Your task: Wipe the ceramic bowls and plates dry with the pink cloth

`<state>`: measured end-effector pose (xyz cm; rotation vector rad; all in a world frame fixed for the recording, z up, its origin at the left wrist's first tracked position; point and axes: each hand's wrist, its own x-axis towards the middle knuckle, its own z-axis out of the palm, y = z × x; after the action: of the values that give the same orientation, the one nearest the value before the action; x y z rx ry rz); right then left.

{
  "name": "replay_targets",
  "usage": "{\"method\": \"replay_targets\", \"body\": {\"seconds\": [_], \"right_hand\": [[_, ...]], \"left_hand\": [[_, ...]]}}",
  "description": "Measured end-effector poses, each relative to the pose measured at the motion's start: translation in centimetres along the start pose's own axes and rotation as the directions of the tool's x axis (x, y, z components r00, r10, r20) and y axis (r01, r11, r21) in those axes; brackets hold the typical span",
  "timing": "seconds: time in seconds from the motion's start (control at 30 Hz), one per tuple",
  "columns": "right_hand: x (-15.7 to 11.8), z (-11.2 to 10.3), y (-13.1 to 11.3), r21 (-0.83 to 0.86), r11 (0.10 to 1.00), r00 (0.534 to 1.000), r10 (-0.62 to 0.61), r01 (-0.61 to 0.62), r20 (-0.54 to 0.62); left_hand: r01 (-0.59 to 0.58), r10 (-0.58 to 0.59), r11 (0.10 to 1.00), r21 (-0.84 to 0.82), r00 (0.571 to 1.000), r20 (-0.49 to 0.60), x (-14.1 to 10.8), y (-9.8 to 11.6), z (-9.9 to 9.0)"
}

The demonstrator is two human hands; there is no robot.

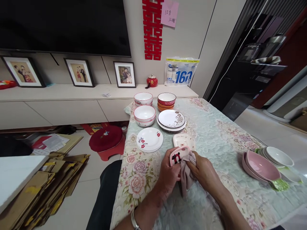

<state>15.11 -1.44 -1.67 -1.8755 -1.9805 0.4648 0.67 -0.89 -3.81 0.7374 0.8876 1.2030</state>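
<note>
Tilted up over the table, a small pink-rimmed dish point(176, 158) with a dark and red cartoon figure is gripped by my left hand point(167, 172) at its left side. My right hand point(203, 167) is closed on a greyish-pink cloth point(187, 175), which presses against the dish's right side and hangs down below it. Just beyond the dish lies a cream plate point(184, 140) with printed lettering, partly hidden by my hands. White flowered plates point(150, 139) are stacked to the left, and larger brown-patterned plates point(171, 119) stand farther back.
Stacked white bowls point(144, 113) and red and orange bowls point(166, 99) stand at the table's far end. Pink leaf-shaped bowls point(262, 166) and white bowls point(279, 156) sit at the right. A flowered cloth point(139, 182) covers the table; a red stool point(106, 140) is left of it.
</note>
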Motion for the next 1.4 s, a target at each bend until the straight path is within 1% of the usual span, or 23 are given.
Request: {"method": "replay_targets", "body": {"seconds": [0.07, 0.1, 0.17, 0.2, 0.27, 0.33, 0.37, 0.4, 0.47, 0.57, 0.63, 0.7, 0.8, 0.87, 0.97, 1.03, 1.07, 1.13, 1.2, 1.23, 1.27, 1.33, 1.4], "right_hand": [[-0.2, -0.5, 0.2, 0.066, 0.994, 0.996, -0.084, 0.085, -0.028], [-0.3, -0.8, 0.4, 0.079, 0.989, 0.990, -0.118, 0.124, -0.075], [-0.6, -1.4, 0.8, 0.059, 0.983, 0.963, -0.159, 0.175, -0.219], [-0.8, -1.6, 0.9, 0.034, 0.982, 0.939, -0.170, 0.188, -0.300], [-1.1, -2.1, 1.0, -0.025, 0.977, 0.874, -0.202, 0.213, -0.443], [-1.3, -2.3, 0.7, -0.078, 0.966, 0.810, -0.248, 0.244, -0.532], [-1.3, -2.3, 0.4, -0.095, 0.959, 0.791, -0.275, 0.268, -0.546], [-1.4, -2.2, 0.1, -0.102, 0.949, 0.780, -0.304, 0.297, -0.547], [-1.4, -1.6, -0.5, -0.097, 0.930, 0.779, -0.350, 0.353, -0.520], [-1.3, -0.1, -1.4, -0.069, 0.916, 0.808, -0.382, 0.395, -0.449], [-1.3, 0.7, -2.0, -0.031, 0.912, 0.833, -0.387, 0.409, -0.395], [-1.3, 1.0, -2.4, 0.051, 0.903, 0.861, -0.388, 0.427, -0.330], [-1.2, 0.5, -2.7, 0.211, 0.887, 0.909, -0.379, 0.410, -0.172], [-1.3, -0.3, -2.6, 0.267, 0.877, 0.915, -0.398, 0.400, -0.065], [-1.6, -1.6, -2.3, 0.245, 0.868, 0.887, -0.458, 0.432, 0.057], [-1.9, -2.2, -2.1, 0.156, 0.892, 0.892, -0.442, 0.424, 0.098], [-2.1, -2.3, -2.0, 0.098, 0.913, 0.909, -0.405, 0.396, 0.099], [-2.4, -2.1, -2.0, -0.010, 0.952, 0.950, -0.305, 0.306, 0.059], [-2.4, -1.3, -2.0, -0.075, 0.974, 0.975, -0.217, 0.214, -0.036], [-2.4, -0.7, -2.1, -0.086, 0.978, 0.975, -0.201, 0.193, -0.096], [-2.3, -0.2, -2.2, -0.077, 0.977, 0.966, -0.207, 0.197, -0.153], [-2.0, 0.7, -2.4, -0.004, 0.962, 0.938, -0.268, 0.274, -0.220], [-1.6, 1.0, -2.7, 0.123, 0.921, 0.918, -0.342, 0.370, -0.203]], "left_hand": [[0.057, -0.059, 0.994, -0.097, 0.998, -0.015, 0.2, 0.0, 0.1], [0.092, -0.096, 0.985, -0.144, 0.995, -0.020, 0.2, 0.0, 0.1], [0.152, -0.163, 0.966, -0.210, 0.986, -0.038, 0.2, 0.3, 0.1], [0.169, -0.183, 0.959, -0.230, 0.982, -0.043, 0.2, 0.4, 0.2], [0.186, -0.200, 0.949, -0.254, 0.979, -0.030, 0.0, 0.7, 0.1], [0.208, -0.211, 0.941, -0.267, 0.977, 0.017, -0.1, 0.9, 0.1], [0.225, -0.219, 0.935, -0.274, 0.974, 0.051, -0.2, 0.8, 0.0], [0.238, -0.223, 0.930, -0.280, 0.971, 0.087, -0.2, 0.8, 0.0], [0.238, -0.195, 0.930, -0.281, 0.966, 0.172, -0.3, 0.6, 0.0], [0.203, -0.118, 0.937, -0.286, 0.950, 0.289, -0.4, 0.3, 0.1], [0.193, -0.094, 0.934, -0.300, 0.945, 0.314, -0.5, 0.3, 0.1], [0.188, -0.088, 0.934, -0.305, 0.946, 0.313, -0.5, 0.3, 0.1], [0.171, -0.068, 0.939, -0.298, 0.943, 0.327, -0.5, 0.3, 0.0], [0.163, -0.057, 0.943, -0.291, 0.938, 0.341, -0.6, 0.2, -0.1], [0.178, -0.077, 0.950, -0.257, 0.930, 0.360, -0.7, 0.0, 0.0], [0.181, -0.085, 0.955, -0.237, 0.927, 0.366, -0.9, -0.1, 0.0], [0.177, -0.080, 0.956, -0.234, 0.925, 0.372, -1.0, -0.1, 0.1], [0.156, -0.054, 0.960, -0.234, 0.919, 0.390, -1.1, -0.2, 0.2], [0.144, -0.040, 0.962, -0.232, 0.915, 0.402, -1.1, -0.1, 0.2], [0.146, -0.042, 0.962, -0.231, 0.915, 0.401, -1.1, -0.1, 0.2], [0.151, -0.050, 0.961, -0.231, 0.919, 0.392, -1.0, -0.1, 0.2], [0.157, -0.059, 0.957, -0.243, 0.929, 0.365, -0.9, 0.0, 0.1], [0.149, -0.050, 0.954, -0.261, 0.935, 0.351, -0.8, 0.0, 0.0]]}}
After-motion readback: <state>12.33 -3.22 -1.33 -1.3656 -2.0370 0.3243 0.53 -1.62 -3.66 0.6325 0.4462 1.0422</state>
